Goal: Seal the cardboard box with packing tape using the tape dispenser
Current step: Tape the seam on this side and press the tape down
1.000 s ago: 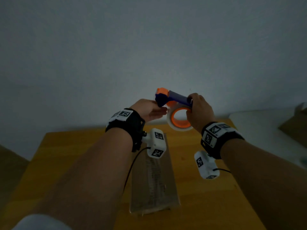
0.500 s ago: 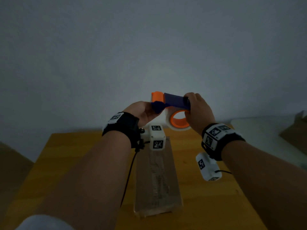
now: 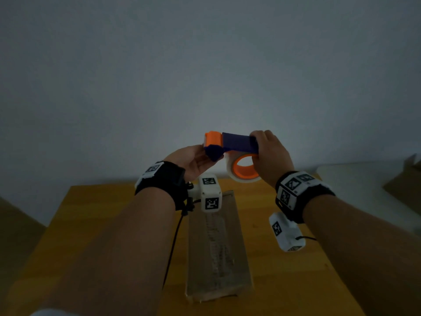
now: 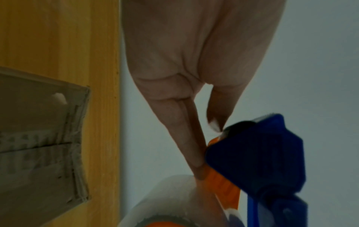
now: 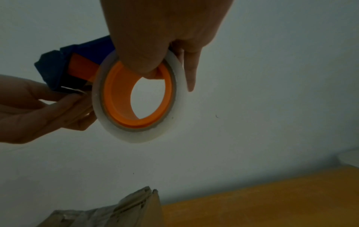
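A blue and orange tape dispenser (image 3: 237, 144) with a clear tape roll (image 3: 245, 169) is held in the air above the table's far edge. My right hand (image 3: 268, 156) grips its handle, thumb inside the orange core (image 5: 120, 92). My left hand (image 3: 193, 160) is palm up at the front end. Its thumb and fingers (image 5: 73, 98) pinch there beside the metal blade; whether tape lies between them I cannot tell. The long cardboard box (image 3: 218, 247) lies flat on the wooden table (image 3: 102, 224) below both wrists, with a tape strip down its middle seam.
A plain grey wall stands right behind the table. A white surface (image 3: 355, 179) and a brown cardboard piece (image 3: 407, 179) lie off to the right. The box end (image 4: 38, 138) sits close to the table's far edge (image 4: 114, 107).
The dispenser has levelled out from a slant. My left hand has turned more palm up at its front end. My right hand keeps its grip.
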